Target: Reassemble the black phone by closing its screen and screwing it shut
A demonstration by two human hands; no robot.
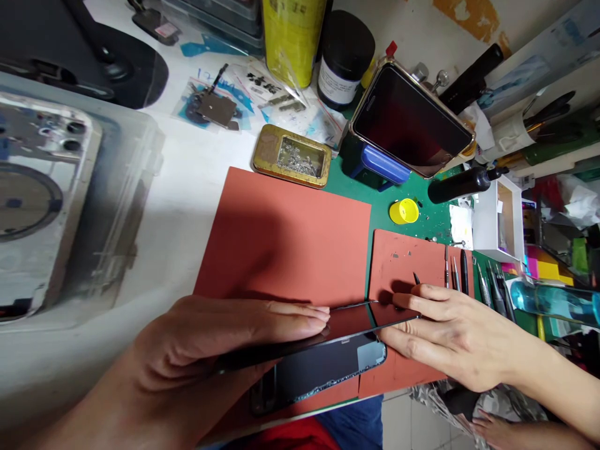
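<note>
Two bare hands met over a smartphone lying near the near edge of a large orange-red silicone mat. Its dark glass display panel was raised above the phone's open body, tilted and spanning the gap between the hands. The left hand lay along the panel with its fingers almost straight, and the fingertips stopped near the panel's upper edge; the palm hid how firmly it gripped, though it appeared to hold the panel. The right hand came in from the opposite side with its fingers spread around the panel's far end, seemingly holding it there.

A wide stretch of the large mat lay between the hands and its far edge, where a brass tin of screws sat just beyond. The right hand overlapped a smaller orange-red mat, which butted against the large one. Along that small mat's right edge stood a row of slim screwdrivers, just beside the right fingers. Farther off, on a green work mat, lay a yellow cap. A clear plastic box sat well apart on the left, beyond the left hand.
</note>
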